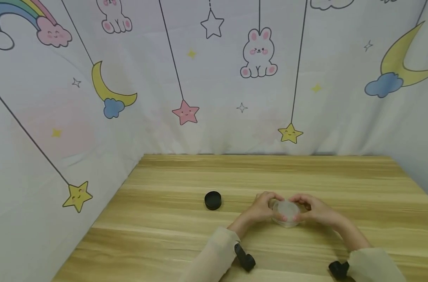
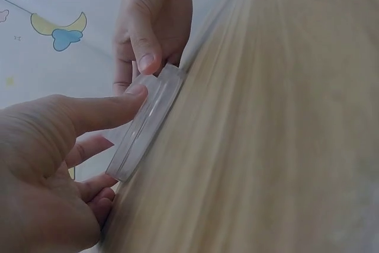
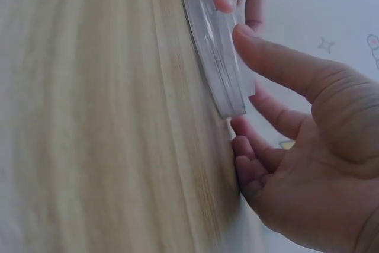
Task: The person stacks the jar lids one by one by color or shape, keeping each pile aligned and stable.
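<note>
A shallow, clear round plastic dish [image 1: 287, 224] sits on the wooden table, with a whitish translucent disc [image 1: 287, 208] on top of it. My left hand [image 1: 262, 208] holds the disc from the left side, thumb at the near edge and index finger farther back. From the opposite side my right hand [image 1: 317, 210] grips it the same way. In the left wrist view, the other fingers [image 2: 98, 197] curl beside the dish, close to the tabletop. The right wrist view shows the thumb [image 3: 278, 60] against the disc's edge, above the dish's rim.
Left of the hands, a black round cap-like piece [image 1: 213, 200] stands on the wooden table [image 1: 157, 243]. A white curtain [image 1: 221, 82] printed with stars, moons and rabbits hangs behind the table and along its sides.
</note>
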The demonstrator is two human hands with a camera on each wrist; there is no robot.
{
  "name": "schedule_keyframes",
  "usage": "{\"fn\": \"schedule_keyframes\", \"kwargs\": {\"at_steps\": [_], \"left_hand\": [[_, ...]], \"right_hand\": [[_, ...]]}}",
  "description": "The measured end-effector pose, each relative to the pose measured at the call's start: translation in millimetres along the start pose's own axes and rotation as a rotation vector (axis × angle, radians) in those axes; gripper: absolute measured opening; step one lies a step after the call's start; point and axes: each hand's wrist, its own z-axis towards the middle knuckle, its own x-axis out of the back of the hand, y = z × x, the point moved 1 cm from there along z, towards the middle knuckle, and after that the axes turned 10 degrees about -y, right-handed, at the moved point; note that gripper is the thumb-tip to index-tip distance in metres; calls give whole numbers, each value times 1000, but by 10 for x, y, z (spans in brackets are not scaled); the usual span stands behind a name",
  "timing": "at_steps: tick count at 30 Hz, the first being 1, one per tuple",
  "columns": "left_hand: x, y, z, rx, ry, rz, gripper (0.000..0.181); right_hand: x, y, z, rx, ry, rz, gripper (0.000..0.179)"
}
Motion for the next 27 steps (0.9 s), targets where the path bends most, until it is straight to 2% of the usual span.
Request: {"fn": "schedule_keyframes", "kwargs": {"at_steps": [6, 13, 27], "left_hand": [[0, -14, 8, 19, -21, 26, 47], [33, 9, -1, 36, -53, 61, 48], [78, -28, 8, 34, -69, 9, 50]], "right_hand": [[-18, 6, 3, 11, 0, -50, 59], [-28, -4, 14, 19, 15, -42, 60], [-17, 26, 27, 4, 7, -80, 61]]}}
